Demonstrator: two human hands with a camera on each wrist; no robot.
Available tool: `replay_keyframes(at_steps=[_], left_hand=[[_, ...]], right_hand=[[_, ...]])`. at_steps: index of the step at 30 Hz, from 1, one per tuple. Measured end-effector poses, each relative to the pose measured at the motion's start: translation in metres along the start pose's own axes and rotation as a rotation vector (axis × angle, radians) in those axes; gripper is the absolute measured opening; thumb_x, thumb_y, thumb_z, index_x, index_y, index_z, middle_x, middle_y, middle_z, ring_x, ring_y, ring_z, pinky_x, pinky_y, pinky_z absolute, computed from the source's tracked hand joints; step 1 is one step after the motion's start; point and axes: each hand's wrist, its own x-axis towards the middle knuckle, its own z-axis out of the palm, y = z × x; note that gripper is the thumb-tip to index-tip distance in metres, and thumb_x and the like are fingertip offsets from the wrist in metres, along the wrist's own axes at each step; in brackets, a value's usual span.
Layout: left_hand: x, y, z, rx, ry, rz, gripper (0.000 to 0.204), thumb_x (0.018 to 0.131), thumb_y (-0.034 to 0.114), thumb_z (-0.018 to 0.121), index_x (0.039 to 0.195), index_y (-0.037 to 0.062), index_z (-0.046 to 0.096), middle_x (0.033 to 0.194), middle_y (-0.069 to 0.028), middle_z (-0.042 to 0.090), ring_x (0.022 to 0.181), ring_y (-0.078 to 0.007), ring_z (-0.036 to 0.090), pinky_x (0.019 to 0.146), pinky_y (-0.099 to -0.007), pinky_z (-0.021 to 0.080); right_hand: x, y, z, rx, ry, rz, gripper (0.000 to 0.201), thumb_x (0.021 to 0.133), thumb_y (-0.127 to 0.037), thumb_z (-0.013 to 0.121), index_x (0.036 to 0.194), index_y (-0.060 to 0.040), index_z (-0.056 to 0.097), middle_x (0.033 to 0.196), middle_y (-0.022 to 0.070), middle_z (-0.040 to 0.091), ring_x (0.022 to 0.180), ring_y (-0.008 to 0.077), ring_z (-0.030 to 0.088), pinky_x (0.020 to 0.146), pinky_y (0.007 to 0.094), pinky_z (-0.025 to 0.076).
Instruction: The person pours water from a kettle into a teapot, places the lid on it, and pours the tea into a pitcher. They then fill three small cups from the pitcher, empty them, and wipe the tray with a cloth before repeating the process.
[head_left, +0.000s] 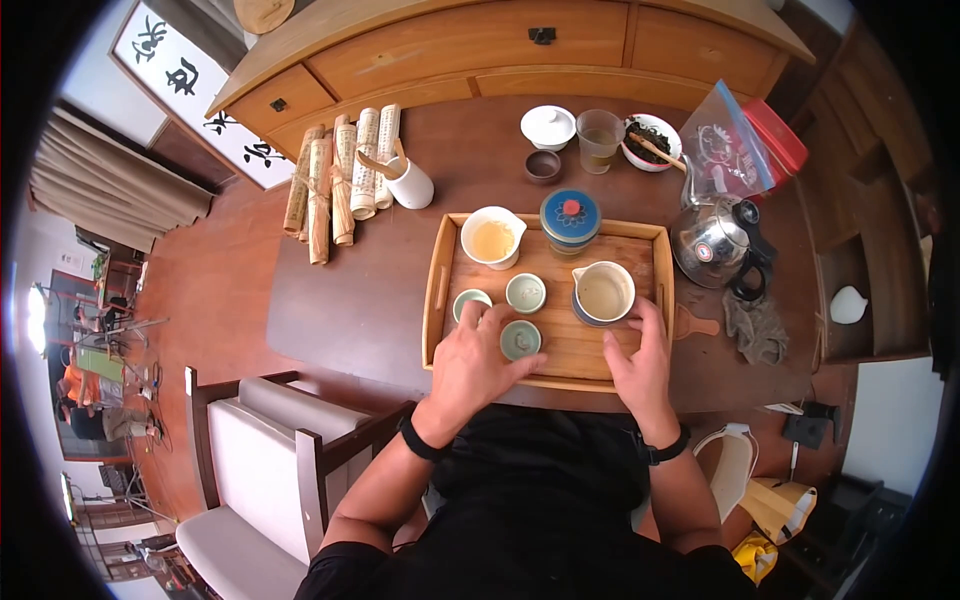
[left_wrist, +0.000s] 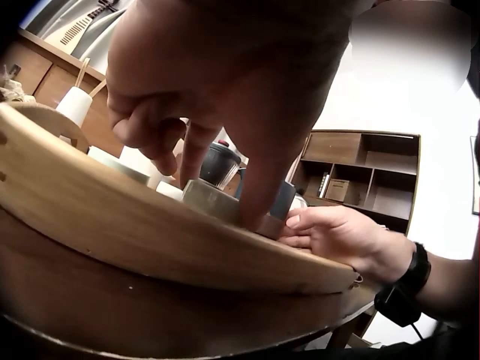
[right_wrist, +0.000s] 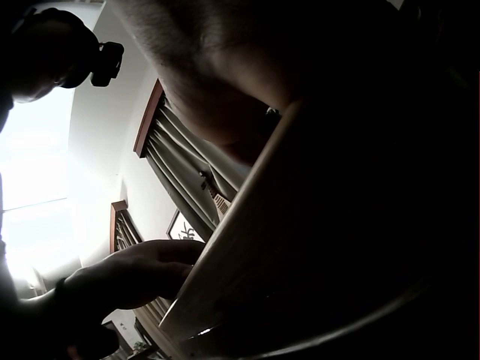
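On the tray, left side: left hand spans the near green cup, thumb and fingers apart; grip cannot be confirmed. Apparent step: positioning this cup. Next move calls for a level pinch, clear of the far cup. Right side: right hand, fingers loosely parted, beside the spouted vessel.

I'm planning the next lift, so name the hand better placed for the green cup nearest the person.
Probably the left hand: its thumb is beside that green cup, while the right hand is by the spouted pitcher.
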Motion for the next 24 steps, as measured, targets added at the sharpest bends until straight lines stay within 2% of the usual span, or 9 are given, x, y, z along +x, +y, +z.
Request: replay_keyframes(at_steps=[3,5,9,13,16,18,21,22,24], left_hand=[[0.018,0.001,0.006,0.038,0.106,-0.048,0.07,0.083,0.046,0.099,0.138,0.0101,0.074,0.124,-0.0139,0.071,0.107,-0.0371,0.078,0.088,-0.0468,0.064],[0.032,0.0,0.013,0.082,0.197,0.005,0.069,0.085,0.049,0.097,0.133,0.0058,0.074,0.122,-0.0128,0.073,0.104,-0.0351,0.079,0.085,-0.0452,0.064],[0.048,-0.001,0.024,0.115,0.129,-0.013,0.059,0.087,0.042,0.095,0.128,0.0046,0.075,0.121,-0.0139,0.075,0.098,-0.0357,0.08,0.082,-0.0462,0.065],[0.047,0.0,0.021,0.104,0.171,0.006,0.058,0.086,0.04,0.095,0.128,0.0053,0.076,0.112,-0.0149,0.078,0.094,-0.0368,0.08,0.08,-0.0476,0.065],[0.038,-0.001,0.005,0.024,0.161,-0.043,0.059,0.084,0.04,0.096,0.128,0.0065,0.076,0.102,-0.0153,0.08,0.089,-0.0379,0.08,0.08,-0.0477,0.065],[0.032,-0.007,-0.012,-0.04,0.256,0.016,0.059,0.082,0.037,0.096,0.129,0.0072,0.076,0.092,-0.014,0.08,0.08,-0.0351,0.079,0.078,-0.045,0.064],[0.036,-0.01,-0.049,-0.038,0.2,-0.098,0.059,0.083,0.034,0.095,0.132,0.0067,0.076,0.091,-0.0124,0.078,0.073,-0.0301,0.075,0.074,-0.0431,0.061],[0.041,-0.009,-0.06,-0.058,0.204,-0.108,0.059,0.083,0.031,0.094,0.132,0.0056,0.075,0.095,-0.0118,0.077,0.074,-0.0256,0.072,0.073,-0.0424,0.059],[0.054,-0.022,-0.068,-0.035,0.235,-0.049,0.058,0.082,0.03,0.094,0.132,0.0053,0.075,0.099,-0.0123,0.078,0.077,-0.0259,0.072,0.075,-0.0422,0.059]], right_hand=[[-0.002,0.002,0.002,0.0,0.003,-0.004,0.068,0.095,-0.006,0.083,0.155,0.0044,0.053,0.147,0.0225,0.064,0.131,0.0371,0.067,0.11,0.0457,0.057],[-0.001,0.001,0.002,-0.002,0.006,0.002,0.068,0.095,-0.006,0.083,0.155,0.0041,0.053,0.147,0.0224,0.064,0.131,0.0373,0.067,0.11,0.0458,0.057],[0.0,0.0,0.0,0.005,-0.004,0.0,0.067,0.095,-0.006,0.082,0.155,0.0036,0.053,0.146,0.0225,0.065,0.131,0.0381,0.067,0.11,0.0459,0.056],[-0.001,-0.001,0.0,0.004,-0.001,0.002,0.066,0.095,-0.006,0.082,0.154,0.0036,0.053,0.146,0.0227,0.065,0.131,0.0383,0.067,0.109,0.046,0.056],[-0.001,-0.002,0.0,0.01,0.005,-0.001,0.065,0.095,-0.006,0.082,0.153,0.0037,0.054,0.145,0.0225,0.065,0.13,0.0382,0.067,0.109,0.0462,0.057],[-0.001,0.0,0.001,0.017,0.009,-0.005,0.065,0.095,-0.006,0.082,0.153,0.0038,0.054,0.145,0.0225,0.065,0.13,0.0381,0.067,0.109,0.0462,0.057],[0.0,0.0,0.001,0.031,0.012,-0.011,0.064,0.095,-0.006,0.082,0.153,0.0038,0.054,0.145,0.0225,0.065,0.131,0.0382,0.067,0.109,0.0462,0.057],[0.0,-0.001,0.001,0.038,0.011,-0.013,0.064,0.096,-0.006,0.082,0.153,0.0037,0.055,0.144,0.0225,0.065,0.131,0.0383,0.067,0.109,0.0461,0.057],[0.0,-0.003,0.001,0.034,0.01,-0.008,0.064,0.096,-0.006,0.082,0.153,0.0036,0.054,0.144,0.0226,0.065,0.131,0.0384,0.067,0.109,0.0459,0.057]])
